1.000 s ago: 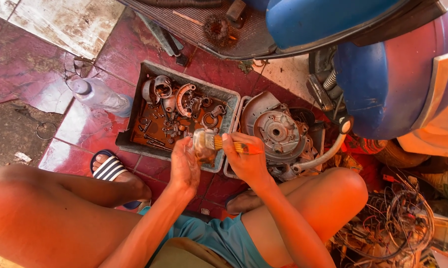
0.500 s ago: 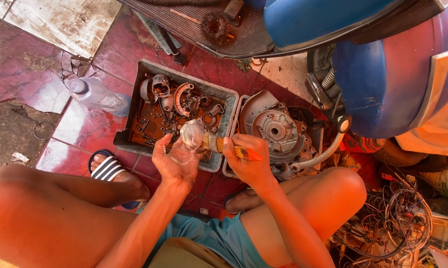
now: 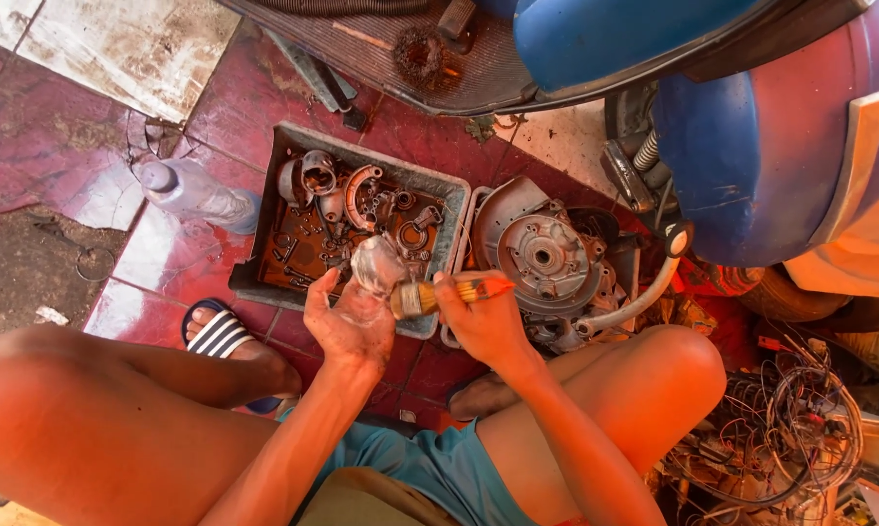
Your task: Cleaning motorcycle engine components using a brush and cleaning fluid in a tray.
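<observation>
My left hand holds a small clear plastic piece over the near edge of a grey tray. My right hand grips a paintbrush with a yellow-orange handle, its bristles touching the clear piece. The tray holds several oily metal engine parts in dark liquid. A grey engine casing sits just right of the tray, beyond my right hand.
A clear plastic bottle lies left of the tray on red tiles. A blue scooter body hangs over the upper right. Tangled wires lie at lower right. My bare knees and a striped sandal flank the hands.
My left hand has turned and lifted the clear piece slightly leftward over the tray edge; the brush in my right hand stays against it.
</observation>
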